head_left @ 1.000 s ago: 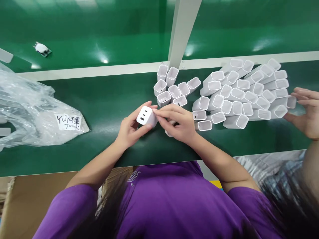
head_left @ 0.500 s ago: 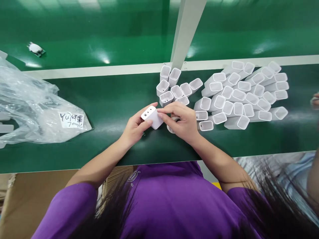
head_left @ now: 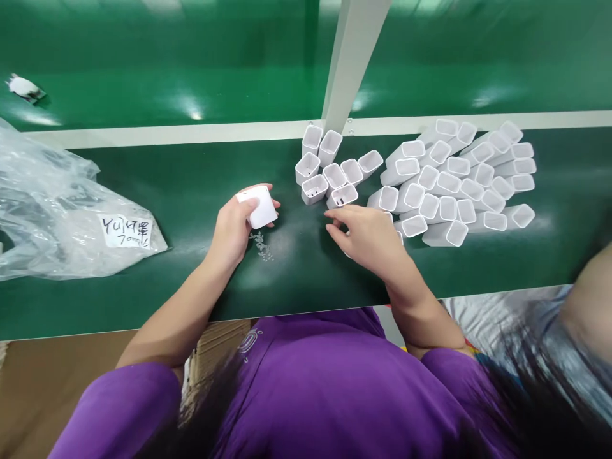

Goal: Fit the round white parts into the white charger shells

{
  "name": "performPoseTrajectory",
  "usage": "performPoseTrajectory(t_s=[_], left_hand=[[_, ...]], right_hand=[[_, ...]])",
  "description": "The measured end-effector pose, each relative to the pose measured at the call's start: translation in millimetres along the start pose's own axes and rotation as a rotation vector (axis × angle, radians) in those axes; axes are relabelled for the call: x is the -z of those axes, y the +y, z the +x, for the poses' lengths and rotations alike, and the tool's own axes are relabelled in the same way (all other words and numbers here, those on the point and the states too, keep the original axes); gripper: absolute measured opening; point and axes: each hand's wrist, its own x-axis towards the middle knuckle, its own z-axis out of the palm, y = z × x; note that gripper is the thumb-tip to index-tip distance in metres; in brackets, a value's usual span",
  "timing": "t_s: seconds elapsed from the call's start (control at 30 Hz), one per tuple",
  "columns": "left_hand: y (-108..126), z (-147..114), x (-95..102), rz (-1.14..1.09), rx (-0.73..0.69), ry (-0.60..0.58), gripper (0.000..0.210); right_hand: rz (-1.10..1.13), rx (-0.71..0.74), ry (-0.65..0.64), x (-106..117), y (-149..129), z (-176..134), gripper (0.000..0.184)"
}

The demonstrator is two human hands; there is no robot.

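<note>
My left hand (head_left: 236,220) is closed round a white charger housing (head_left: 262,207), thumb on its near face. The housing's plain side faces up towards me. Just below it, a little heap of small clear pieces (head_left: 262,245) lies on the green tabletop. My right hand (head_left: 366,236) is over the bench to the right, its thumb and forefinger a little apart and the other fingers curled under. A sliver of something white shows beneath that palm, mostly hidden. Beyond its fingertips stands an open-topped white housing (head_left: 343,196) with port slots inside.
Several more white housings (head_left: 447,236) stand or lean in a large group at the right, with a smaller cluster (head_left: 307,167) behind my hands. A clear plastic bag (head_left: 86,217) with a handwritten label fills the left. A pale post (head_left: 351,70) rises at the back. Another person's arm (head_left: 588,306) shows at right.
My right hand has left the housing and moved right. My left hand has moved left with the housing and turned it, hiding its port face. The clear pieces are now in plain sight.
</note>
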Motion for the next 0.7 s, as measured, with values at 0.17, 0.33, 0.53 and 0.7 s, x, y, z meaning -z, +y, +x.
performPoseTrajectory(t_s=[0.17, 0.33, 0.53, 0.7], left_hand=[[0.4, -3.2, 0.2, 0.073, -0.001, -0.044, 0.035], [1.0, -5.4, -0.5, 0.096, 0.019, -0.096, 0.038], [1.3, -9.7, -0.4, 0.102, 0.052, -0.142, 0.042], [3.2, -12.0, -1.7, 0.092, 0.055, -0.15, 0.042]], right_hand=[[-0.306, -0.163, -0.151, -0.7, -16.6, -0.7, 0.035], [-0.361, -0.175, -0.146, -10.8, -19.7, 9.6, 0.034], [-0.386, -0.157, -0.059, -22.5, -18.2, 13.1, 0.039], [-0.354, -0.135, 0.024, -29.0, -14.6, 12.3, 0.034]])
